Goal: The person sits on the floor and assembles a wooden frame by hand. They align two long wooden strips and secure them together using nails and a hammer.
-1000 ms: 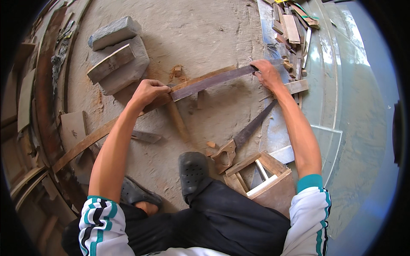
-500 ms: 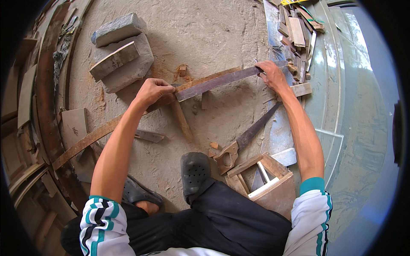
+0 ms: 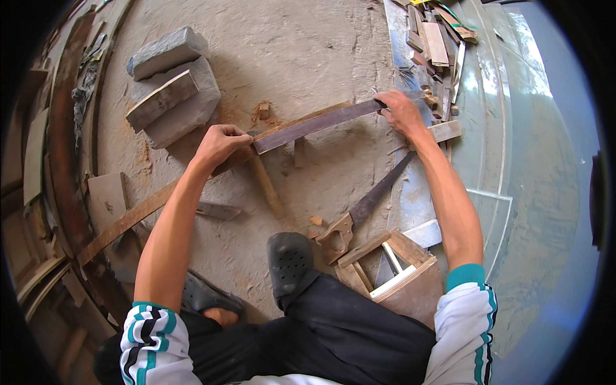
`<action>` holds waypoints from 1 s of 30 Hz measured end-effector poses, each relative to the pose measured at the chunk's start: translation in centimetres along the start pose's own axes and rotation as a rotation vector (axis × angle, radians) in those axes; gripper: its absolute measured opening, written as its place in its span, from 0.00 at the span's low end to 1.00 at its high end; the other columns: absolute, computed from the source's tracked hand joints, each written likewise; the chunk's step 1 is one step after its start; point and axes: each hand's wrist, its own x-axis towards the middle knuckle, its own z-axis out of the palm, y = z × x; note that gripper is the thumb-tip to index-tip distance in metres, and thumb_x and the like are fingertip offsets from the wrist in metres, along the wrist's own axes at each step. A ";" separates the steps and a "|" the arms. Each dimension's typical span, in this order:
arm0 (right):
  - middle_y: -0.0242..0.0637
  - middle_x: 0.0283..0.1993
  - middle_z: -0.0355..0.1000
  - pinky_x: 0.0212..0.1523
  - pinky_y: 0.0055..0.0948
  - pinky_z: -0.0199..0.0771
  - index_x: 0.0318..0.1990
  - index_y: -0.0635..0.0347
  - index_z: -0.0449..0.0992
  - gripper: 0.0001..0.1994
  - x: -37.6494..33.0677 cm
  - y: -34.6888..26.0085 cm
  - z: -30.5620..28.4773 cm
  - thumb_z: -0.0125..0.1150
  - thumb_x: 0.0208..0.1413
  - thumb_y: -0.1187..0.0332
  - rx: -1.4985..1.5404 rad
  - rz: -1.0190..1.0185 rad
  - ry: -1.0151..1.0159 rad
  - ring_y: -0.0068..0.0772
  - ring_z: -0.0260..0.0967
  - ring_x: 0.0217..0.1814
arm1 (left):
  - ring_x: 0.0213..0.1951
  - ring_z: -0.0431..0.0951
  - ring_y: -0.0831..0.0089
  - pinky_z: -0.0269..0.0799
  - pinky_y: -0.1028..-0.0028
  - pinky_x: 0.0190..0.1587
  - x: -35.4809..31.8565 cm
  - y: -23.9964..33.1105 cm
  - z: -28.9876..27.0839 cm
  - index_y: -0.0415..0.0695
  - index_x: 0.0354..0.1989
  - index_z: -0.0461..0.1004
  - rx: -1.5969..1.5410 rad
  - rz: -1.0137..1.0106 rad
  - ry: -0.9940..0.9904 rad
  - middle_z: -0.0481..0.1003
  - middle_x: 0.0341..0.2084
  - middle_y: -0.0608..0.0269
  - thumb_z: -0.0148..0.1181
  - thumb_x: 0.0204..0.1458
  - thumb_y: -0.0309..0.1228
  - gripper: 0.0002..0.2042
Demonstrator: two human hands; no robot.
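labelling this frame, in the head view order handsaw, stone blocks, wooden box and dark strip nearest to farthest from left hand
1. Dark strip, its end at the left hand
2. Stone blocks, upper left
3. Handsaw, lower right
4. Wooden box, lower right, beyond that

- Left grip [image 3: 224,146]: pinched at left end of dark flat strip [image 3: 314,126], where it meets long wooden strip [image 3: 128,221].
- Right grip [image 3: 401,114]: closed on dark flat strip toward its other end.
- Handsaw [image 3: 372,200]: on floor [image 3: 289,51], handle beside wooden box [image 3: 414,292].
- Upper left: grey stone blocks [image 3: 168,54], wood piece [image 3: 163,100] against them.
- Upper right: heaped offcuts [image 3: 435,45].
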 end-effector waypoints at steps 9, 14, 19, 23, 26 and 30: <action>0.40 0.53 0.79 0.58 0.43 0.77 0.52 0.55 0.79 0.20 0.1 -0.1 -0.1 0.64 0.49 0.77 -0.020 0.015 -0.017 0.46 0.73 0.60 | 0.30 0.77 0.77 0.72 0.74 0.38 0.2 -0.6 0.1 0.37 0.33 0.84 -0.044 0.033 -0.014 0.80 0.25 0.63 0.71 0.48 0.39 0.15; 0.40 0.52 0.79 0.58 0.43 0.78 0.52 0.56 0.80 0.20 0.1 0.1 0.2 0.64 0.49 0.78 -0.036 -0.003 -0.006 0.46 0.73 0.59 | 0.30 0.76 0.78 0.71 0.74 0.38 0.2 -0.6 0.2 0.37 0.33 0.84 -0.034 0.054 -0.014 0.80 0.25 0.64 0.71 0.49 0.38 0.14; 0.44 0.52 0.79 0.59 0.42 0.75 0.52 0.60 0.79 0.21 0.3 0.1 0.7 0.67 0.46 0.79 -0.012 -0.011 0.003 0.49 0.73 0.58 | 0.31 0.76 0.79 0.71 0.75 0.38 0.2 -0.6 0.2 0.37 0.33 0.84 -0.056 0.031 -0.025 0.81 0.26 0.64 0.72 0.50 0.37 0.14; 0.44 0.52 0.78 0.59 0.42 0.75 0.52 0.60 0.79 0.22 0.5 -0.2 0.6 0.67 0.45 0.79 -0.009 -0.020 0.003 0.49 0.73 0.58 | 0.30 0.75 0.82 0.70 0.78 0.36 0.0 -0.7 0.3 0.38 0.33 0.83 -0.066 0.049 -0.026 0.80 0.26 0.68 0.69 0.53 0.33 0.09; 0.42 0.52 0.78 0.58 0.42 0.76 0.51 0.59 0.79 0.21 0.3 0.2 0.8 0.66 0.46 0.79 -0.011 -0.027 0.015 0.48 0.73 0.58 | 0.29 0.75 0.82 0.70 0.77 0.35 -0.3 0.0 0.5 0.38 0.33 0.83 -0.046 0.017 -0.017 0.80 0.26 0.67 0.69 0.53 0.33 0.09; 0.39 0.51 0.78 0.56 0.43 0.77 0.51 0.56 0.79 0.20 0.2 1.0 1.0 0.65 0.47 0.78 -0.012 -0.053 0.029 0.44 0.73 0.58 | 0.30 0.76 0.81 0.71 0.76 0.36 -0.3 -0.1 0.4 0.38 0.33 0.84 -0.046 0.031 -0.022 0.81 0.26 0.66 0.70 0.52 0.34 0.10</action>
